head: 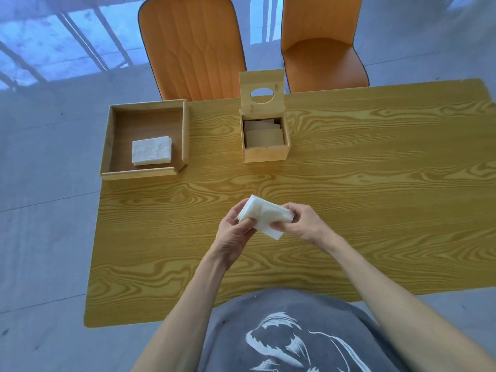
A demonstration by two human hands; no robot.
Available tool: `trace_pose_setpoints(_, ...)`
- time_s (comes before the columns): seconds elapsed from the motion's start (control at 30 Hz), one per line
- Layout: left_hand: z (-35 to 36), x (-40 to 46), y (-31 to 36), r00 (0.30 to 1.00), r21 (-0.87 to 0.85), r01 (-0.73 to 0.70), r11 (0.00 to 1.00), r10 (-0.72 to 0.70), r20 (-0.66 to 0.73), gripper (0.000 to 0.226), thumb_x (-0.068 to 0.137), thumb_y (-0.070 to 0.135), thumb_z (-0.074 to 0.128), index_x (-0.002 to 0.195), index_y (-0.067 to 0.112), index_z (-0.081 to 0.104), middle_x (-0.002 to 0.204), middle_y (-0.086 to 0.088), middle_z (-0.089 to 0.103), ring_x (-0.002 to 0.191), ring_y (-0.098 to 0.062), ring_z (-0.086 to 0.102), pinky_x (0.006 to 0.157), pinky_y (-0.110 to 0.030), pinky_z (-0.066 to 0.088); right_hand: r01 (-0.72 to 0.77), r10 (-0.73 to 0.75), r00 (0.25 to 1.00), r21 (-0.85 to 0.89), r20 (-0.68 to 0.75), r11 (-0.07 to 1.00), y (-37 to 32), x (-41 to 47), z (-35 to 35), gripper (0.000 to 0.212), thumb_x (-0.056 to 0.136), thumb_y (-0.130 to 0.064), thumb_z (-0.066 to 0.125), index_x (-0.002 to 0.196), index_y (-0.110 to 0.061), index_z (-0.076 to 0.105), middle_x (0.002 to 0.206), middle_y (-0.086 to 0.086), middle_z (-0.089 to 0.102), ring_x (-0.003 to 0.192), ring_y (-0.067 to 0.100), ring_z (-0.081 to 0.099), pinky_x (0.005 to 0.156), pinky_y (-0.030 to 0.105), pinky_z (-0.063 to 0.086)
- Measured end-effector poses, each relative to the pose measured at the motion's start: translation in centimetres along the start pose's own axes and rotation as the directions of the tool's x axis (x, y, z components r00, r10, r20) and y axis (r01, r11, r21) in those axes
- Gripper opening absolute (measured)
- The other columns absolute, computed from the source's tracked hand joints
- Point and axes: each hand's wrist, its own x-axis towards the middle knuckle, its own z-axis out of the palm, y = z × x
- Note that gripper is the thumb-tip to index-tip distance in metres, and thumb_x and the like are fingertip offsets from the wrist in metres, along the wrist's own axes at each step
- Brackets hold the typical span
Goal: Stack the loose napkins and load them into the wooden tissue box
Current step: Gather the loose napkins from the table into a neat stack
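A small stack of white napkins is held above the middle of the table between both hands. My left hand grips its left end, thumb on top. My right hand pinches its right end. The wooden tissue box stands at the back centre with its lid hinged upright, a round hole in the lid. Napkins lie inside the box, in shadow. A second neat pile of white napkins rests in the open wooden tray at the back left.
The wood-grain table extends to the right of the hands. Two orange chairs stand behind its far edge. The tray sits at the table's left corner, slightly overhanging.
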Motion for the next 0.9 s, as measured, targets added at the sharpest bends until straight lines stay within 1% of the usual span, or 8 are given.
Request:
trace_pose_setpoints(0.1, -0.7, -0.3, 1.0, 0.998, 0.283, -0.065, 0.957, 0.07, -0.007, 0.051, 0.078, -0.014, 0.064, 0.119, 0.016, 0.064, 0.099, -0.003, 0.074, 0.087, -0.014, 0.066, 0.079, -0.021, 0.055, 0.089, -0.109, 0.988, -0.168, -0.111, 0.982, -0.6, 0.1, 0.0, 0.027, 0.073, -0.02, 0.084, 0.096, -0.022, 0.071, 0.08, -0.011, 0.072, 0.071, 0.002, 0.064, 0.076, 0.028, 0.053)
trace_pose_setpoints(0.17, -1.0, -0.6, 1.5, 0.992, 0.472, -0.116, 0.874, 0.121, 0.019, 0.042, 0.081, -0.013, 0.064, 0.106, 0.02, 0.07, 0.095, 0.002, 0.075, 0.085, -0.012, 0.065, 0.076, -0.018, 0.053, 0.154, -0.202, 0.971, -0.318, -0.125, 0.936, -0.6, 0.1, 0.2, 0.026, 0.073, -0.024, 0.083, 0.096, -0.025, 0.07, 0.084, -0.011, 0.073, 0.077, 0.008, 0.067, 0.077, 0.033, 0.055)
trace_pose_setpoints(0.3, -1.4, -0.7, 1.4, 0.98, 0.783, -0.185, 0.594, 0.171, 0.102, 0.041, 0.075, 0.001, 0.07, 0.104, 0.03, 0.071, 0.102, 0.01, 0.072, 0.097, -0.006, 0.063, 0.083, -0.017, 0.046, 0.206, -0.283, 0.958, -0.578, -0.045, 0.789, 0.2, -0.1, 0.8, 0.041, 0.075, -0.027, 0.081, 0.114, -0.025, 0.066, 0.111, -0.006, 0.071, 0.105, 0.017, 0.063, 0.089, 0.034, 0.05)
trace_pose_setpoints(0.43, -1.2, -0.6, 0.8, 0.966, 0.868, -0.198, 0.456, 0.238, 0.096, 0.041, 0.07, 0.009, 0.07, 0.103, 0.034, 0.07, 0.103, 0.012, 0.072, 0.104, -0.007, 0.063, 0.09, -0.029, 0.049, 0.223, -0.351, 0.933, -0.648, -0.074, 0.729, 0.4, -0.2, 1.3, 0.035, 0.079, -0.021, 0.078, 0.114, -0.02, 0.07, 0.111, -0.001, 0.074, 0.104, 0.021, 0.065, 0.09, 0.034, 0.048)
trace_pose_setpoints(0.63, -0.8, -0.1, 1.2, 0.944, 0.929, -0.239, 0.281, 0.293, 0.154, 0.031, 0.074, 0.012, 0.072, 0.098, 0.031, 0.072, 0.098, 0.011, 0.072, 0.097, -0.013, 0.064, 0.086, -0.033, 0.048, 0.195, -0.345, 0.932, -0.652, -0.109, 0.732, 0.7, 0.1, 0.8, 0.027, 0.084, -0.024, 0.074, 0.111, -0.023, 0.07, 0.107, -0.005, 0.074, 0.1, 0.017, 0.065, 0.085, 0.029, 0.047)
trace_pose_setpoints(0.7, -0.8, 0.2, 1.4, 0.95, 0.932, -0.225, 0.285, 0.277, 0.145, 0.027, 0.075, 0.014, 0.073, 0.097, 0.031, 0.073, 0.094, 0.013, 0.073, 0.094, -0.009, 0.065, 0.084, -0.03, 0.048, 0.17, -0.307, 0.946, -0.647, -0.105, 0.743, 0.8, 0.3, 0.5, 0.026, 0.085, -0.026, 0.073, 0.111, -0.024, 0.07, 0.108, -0.006, 0.074, 0.102, 0.016, 0.065, 0.085, 0.028, 0.046)
trace_pose_setpoints(0.8, -0.3, 0.9, 2.6, 0.955, 0.901, -0.22, 0.374, 0.269, 0.122, 0.023, 0.079, 0.015, 0.076, 0.098, 0.026, 0.074, 0.089, 0.013, 0.074, 0.087, 0.003, 0.067, 0.084, -0.027, 0.053, 0.151, -0.284, 0.949, -0.597, -0.136, 0.788, 0.0, 0.9, -0.3, 0.025, 0.085, -0.027, 0.073, 0.11, -0.024, 0.071, 0.105, -0.008, 0.075, 0.097, 0.012, 0.066, 0.08, 0.023, 0.044)
trace_pose_setpoints(0.9, 1.0, 2.0, 5.5, 0.939, 0.871, -0.267, 0.413, 0.314, 0.139, 0.029, 0.081, 0.016, 0.078, 0.109, 0.018, 0.071, 0.094, 0.007, 0.073, 0.086, 0.002, 0.067, 0.083, -0.025, 0.057, 0.181, -0.326, 0.932, -0.576, -0.159, 0.797, -2.3, 2.3, -1.8, 0.029, 0.084, -0.027, 0.075, 0.112, -0.023, 0.071, 0.101, -0.005, 0.076, 0.085, 0.012, 0.066, 0.076, 0.026, 0.049)
